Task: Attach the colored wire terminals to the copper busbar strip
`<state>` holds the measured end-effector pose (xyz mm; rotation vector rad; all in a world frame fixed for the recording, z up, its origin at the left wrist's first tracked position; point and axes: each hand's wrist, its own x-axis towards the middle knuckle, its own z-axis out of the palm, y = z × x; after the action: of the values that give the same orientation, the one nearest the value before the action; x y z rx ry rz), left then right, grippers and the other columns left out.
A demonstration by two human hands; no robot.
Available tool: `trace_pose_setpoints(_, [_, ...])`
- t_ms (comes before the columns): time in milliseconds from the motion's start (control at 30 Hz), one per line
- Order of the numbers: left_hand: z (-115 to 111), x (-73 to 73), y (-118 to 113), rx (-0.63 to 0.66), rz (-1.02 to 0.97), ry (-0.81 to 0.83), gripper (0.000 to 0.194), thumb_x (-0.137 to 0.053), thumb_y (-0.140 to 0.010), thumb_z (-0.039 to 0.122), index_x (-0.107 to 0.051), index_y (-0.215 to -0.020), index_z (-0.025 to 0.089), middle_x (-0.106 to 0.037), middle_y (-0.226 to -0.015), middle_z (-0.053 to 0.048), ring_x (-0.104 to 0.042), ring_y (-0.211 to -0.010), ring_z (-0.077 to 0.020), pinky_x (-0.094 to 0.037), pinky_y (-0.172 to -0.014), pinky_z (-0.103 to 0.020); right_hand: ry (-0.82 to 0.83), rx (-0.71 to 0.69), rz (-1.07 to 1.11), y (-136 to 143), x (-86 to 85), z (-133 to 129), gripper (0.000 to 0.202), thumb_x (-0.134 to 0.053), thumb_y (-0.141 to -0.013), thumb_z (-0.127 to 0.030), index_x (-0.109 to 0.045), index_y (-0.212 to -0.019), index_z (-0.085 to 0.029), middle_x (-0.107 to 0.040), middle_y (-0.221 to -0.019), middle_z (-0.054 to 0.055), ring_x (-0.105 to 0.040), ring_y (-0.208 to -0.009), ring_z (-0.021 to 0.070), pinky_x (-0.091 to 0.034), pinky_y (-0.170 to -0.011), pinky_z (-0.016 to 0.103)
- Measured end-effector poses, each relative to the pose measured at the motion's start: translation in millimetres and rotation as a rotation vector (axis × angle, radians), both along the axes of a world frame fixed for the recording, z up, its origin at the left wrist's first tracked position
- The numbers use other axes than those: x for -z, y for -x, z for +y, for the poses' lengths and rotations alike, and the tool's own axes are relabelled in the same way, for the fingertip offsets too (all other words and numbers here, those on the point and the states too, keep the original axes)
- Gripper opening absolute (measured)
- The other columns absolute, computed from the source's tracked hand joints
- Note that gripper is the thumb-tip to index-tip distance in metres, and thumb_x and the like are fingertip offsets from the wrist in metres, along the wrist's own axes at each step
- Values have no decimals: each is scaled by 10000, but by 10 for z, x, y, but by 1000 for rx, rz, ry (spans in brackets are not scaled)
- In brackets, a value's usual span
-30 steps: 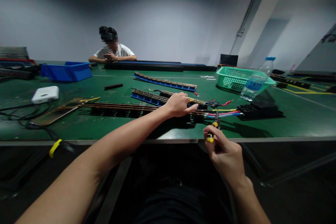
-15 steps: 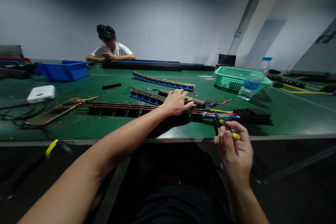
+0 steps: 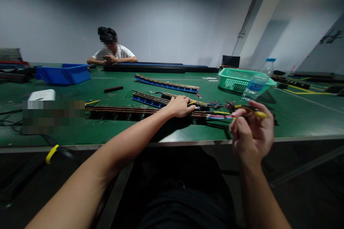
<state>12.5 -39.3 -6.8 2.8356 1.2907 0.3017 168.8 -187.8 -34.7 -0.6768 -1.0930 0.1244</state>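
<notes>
My left hand (image 3: 180, 106) lies palm down across a long strip with copper bars (image 3: 120, 109), thumb and fingers apart. In my right hand (image 3: 251, 132) are pliers with yellow and black handles (image 3: 259, 113). The jaws stand open, up and away from the strip's right end, and point left. Blue, pink and yellow wires (image 3: 219, 116) run from that end toward my right hand, which hides their far part. Just beyond lies a shorter blue-based strip (image 3: 146, 101) with dark and red-tipped wires. Another blue-based strip (image 3: 166, 83) lies farther back.
A green basket (image 3: 232, 80) and a water bottle (image 3: 256, 84) stand at right. A blue bin (image 3: 64, 74) and a white box (image 3: 44, 95) are at left. A small black bar (image 3: 113, 88) lies mid-table. Across the table, a person (image 3: 114, 52) leans on it behind long black profiles (image 3: 158, 68).
My right hand has moved right and up with the pliers, and their jaws have come away from the coloured wires. My left hand stays on the strip.
</notes>
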Motion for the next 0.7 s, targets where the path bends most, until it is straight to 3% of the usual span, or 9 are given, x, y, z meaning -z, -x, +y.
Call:
trace_pose_setpoints(100, [1, 0, 0, 0, -2, 1, 582, -328, -1015, 544, -561, -1358, 136, -535, -1435, -170, -473, -1320, -328, -370, -1073, -492, 98, -51, 86, -143, -56, 206, 336, -668, -869, -307, -607, -1192, -239, -613, -816, -22, -394, -430, 39, -289, -368, 180])
trace_pose_setpoints(233, [33, 40, -7, 6, -5, -10, 594, -323, -1011, 553, -557, -1365, 139, -521, -1450, -169, -473, -1319, -331, -379, -1063, -486, 188, -107, 102, -263, 26, 421, 339, -681, -852, -353, -593, -1157, -234, -612, -806, -32, -385, -407, 36, -293, -366, 187])
trace_pose_setpoints(400, [-21, 23, 6, 24, 9, -62, 575, -291, -1036, 537, -556, -1368, 150, -556, -1413, -156, -496, -1303, -311, -368, -1070, -467, 285, -44, -15, -298, 100, 524, 304, -685, -846, -370, -635, -1097, -205, -573, -696, -39, -406, -451, 59, -313, -400, 190])
trace_pose_setpoints(567, [-356, -266, 169, 105, 25, -125, 561, -300, -1049, 544, -511, -1412, 172, -522, -1457, -148, -462, -1347, -323, -358, -1081, -487, 375, 60, -270, -269, 161, 473, 232, -704, -821, -341, -696, -992, -184, -555, -628, -36, -481, -503, 92, -397, -478, 219])
trace_pose_setpoints(700, [-864, -520, 568, 306, -96, -110, 506, -426, -1021, 533, -521, -1400, 211, -603, -1379, -105, -577, -1238, -267, -442, -1024, -395, 419, 114, -405, -250, 188, 460, 238, -695, -836, -342, -702, -1020, -191, -590, -647, -28, -507, -499, 96, -412, -483, 222])
